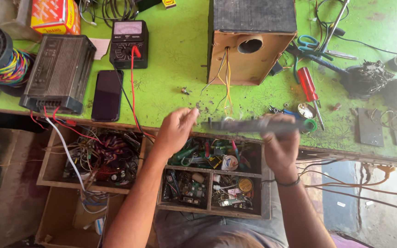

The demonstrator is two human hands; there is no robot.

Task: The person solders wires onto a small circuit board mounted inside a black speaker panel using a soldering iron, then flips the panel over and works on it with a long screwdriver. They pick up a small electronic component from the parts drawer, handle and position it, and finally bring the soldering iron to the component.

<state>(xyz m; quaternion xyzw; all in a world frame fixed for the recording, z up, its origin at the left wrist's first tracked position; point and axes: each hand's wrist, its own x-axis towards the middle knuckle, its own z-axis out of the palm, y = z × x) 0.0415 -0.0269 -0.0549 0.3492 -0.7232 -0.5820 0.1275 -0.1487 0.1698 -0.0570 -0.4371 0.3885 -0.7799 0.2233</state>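
Observation:
My right hand (280, 144) grips a long, flat grey panel (240, 125), held level over the front edge of the green workbench (171, 87). My left hand (176, 128) is pinched shut just off the panel's left end; whether it touches the panel or holds a small part I cannot tell. Thin yellow and white wires (226, 87) run down from a wooden speaker box (250, 43) toward the panel. Below both hands lies an open drawer (214, 177) full of small electronic parts.
A black phone (107, 95), an analog multimeter (128, 43) with a red lead, and a grey metal amplifier box (59, 73) sit at left. A red screwdriver (309, 87), scissors and pliers lie at right. A second drawer (90, 156) of tangled wires is open at lower left.

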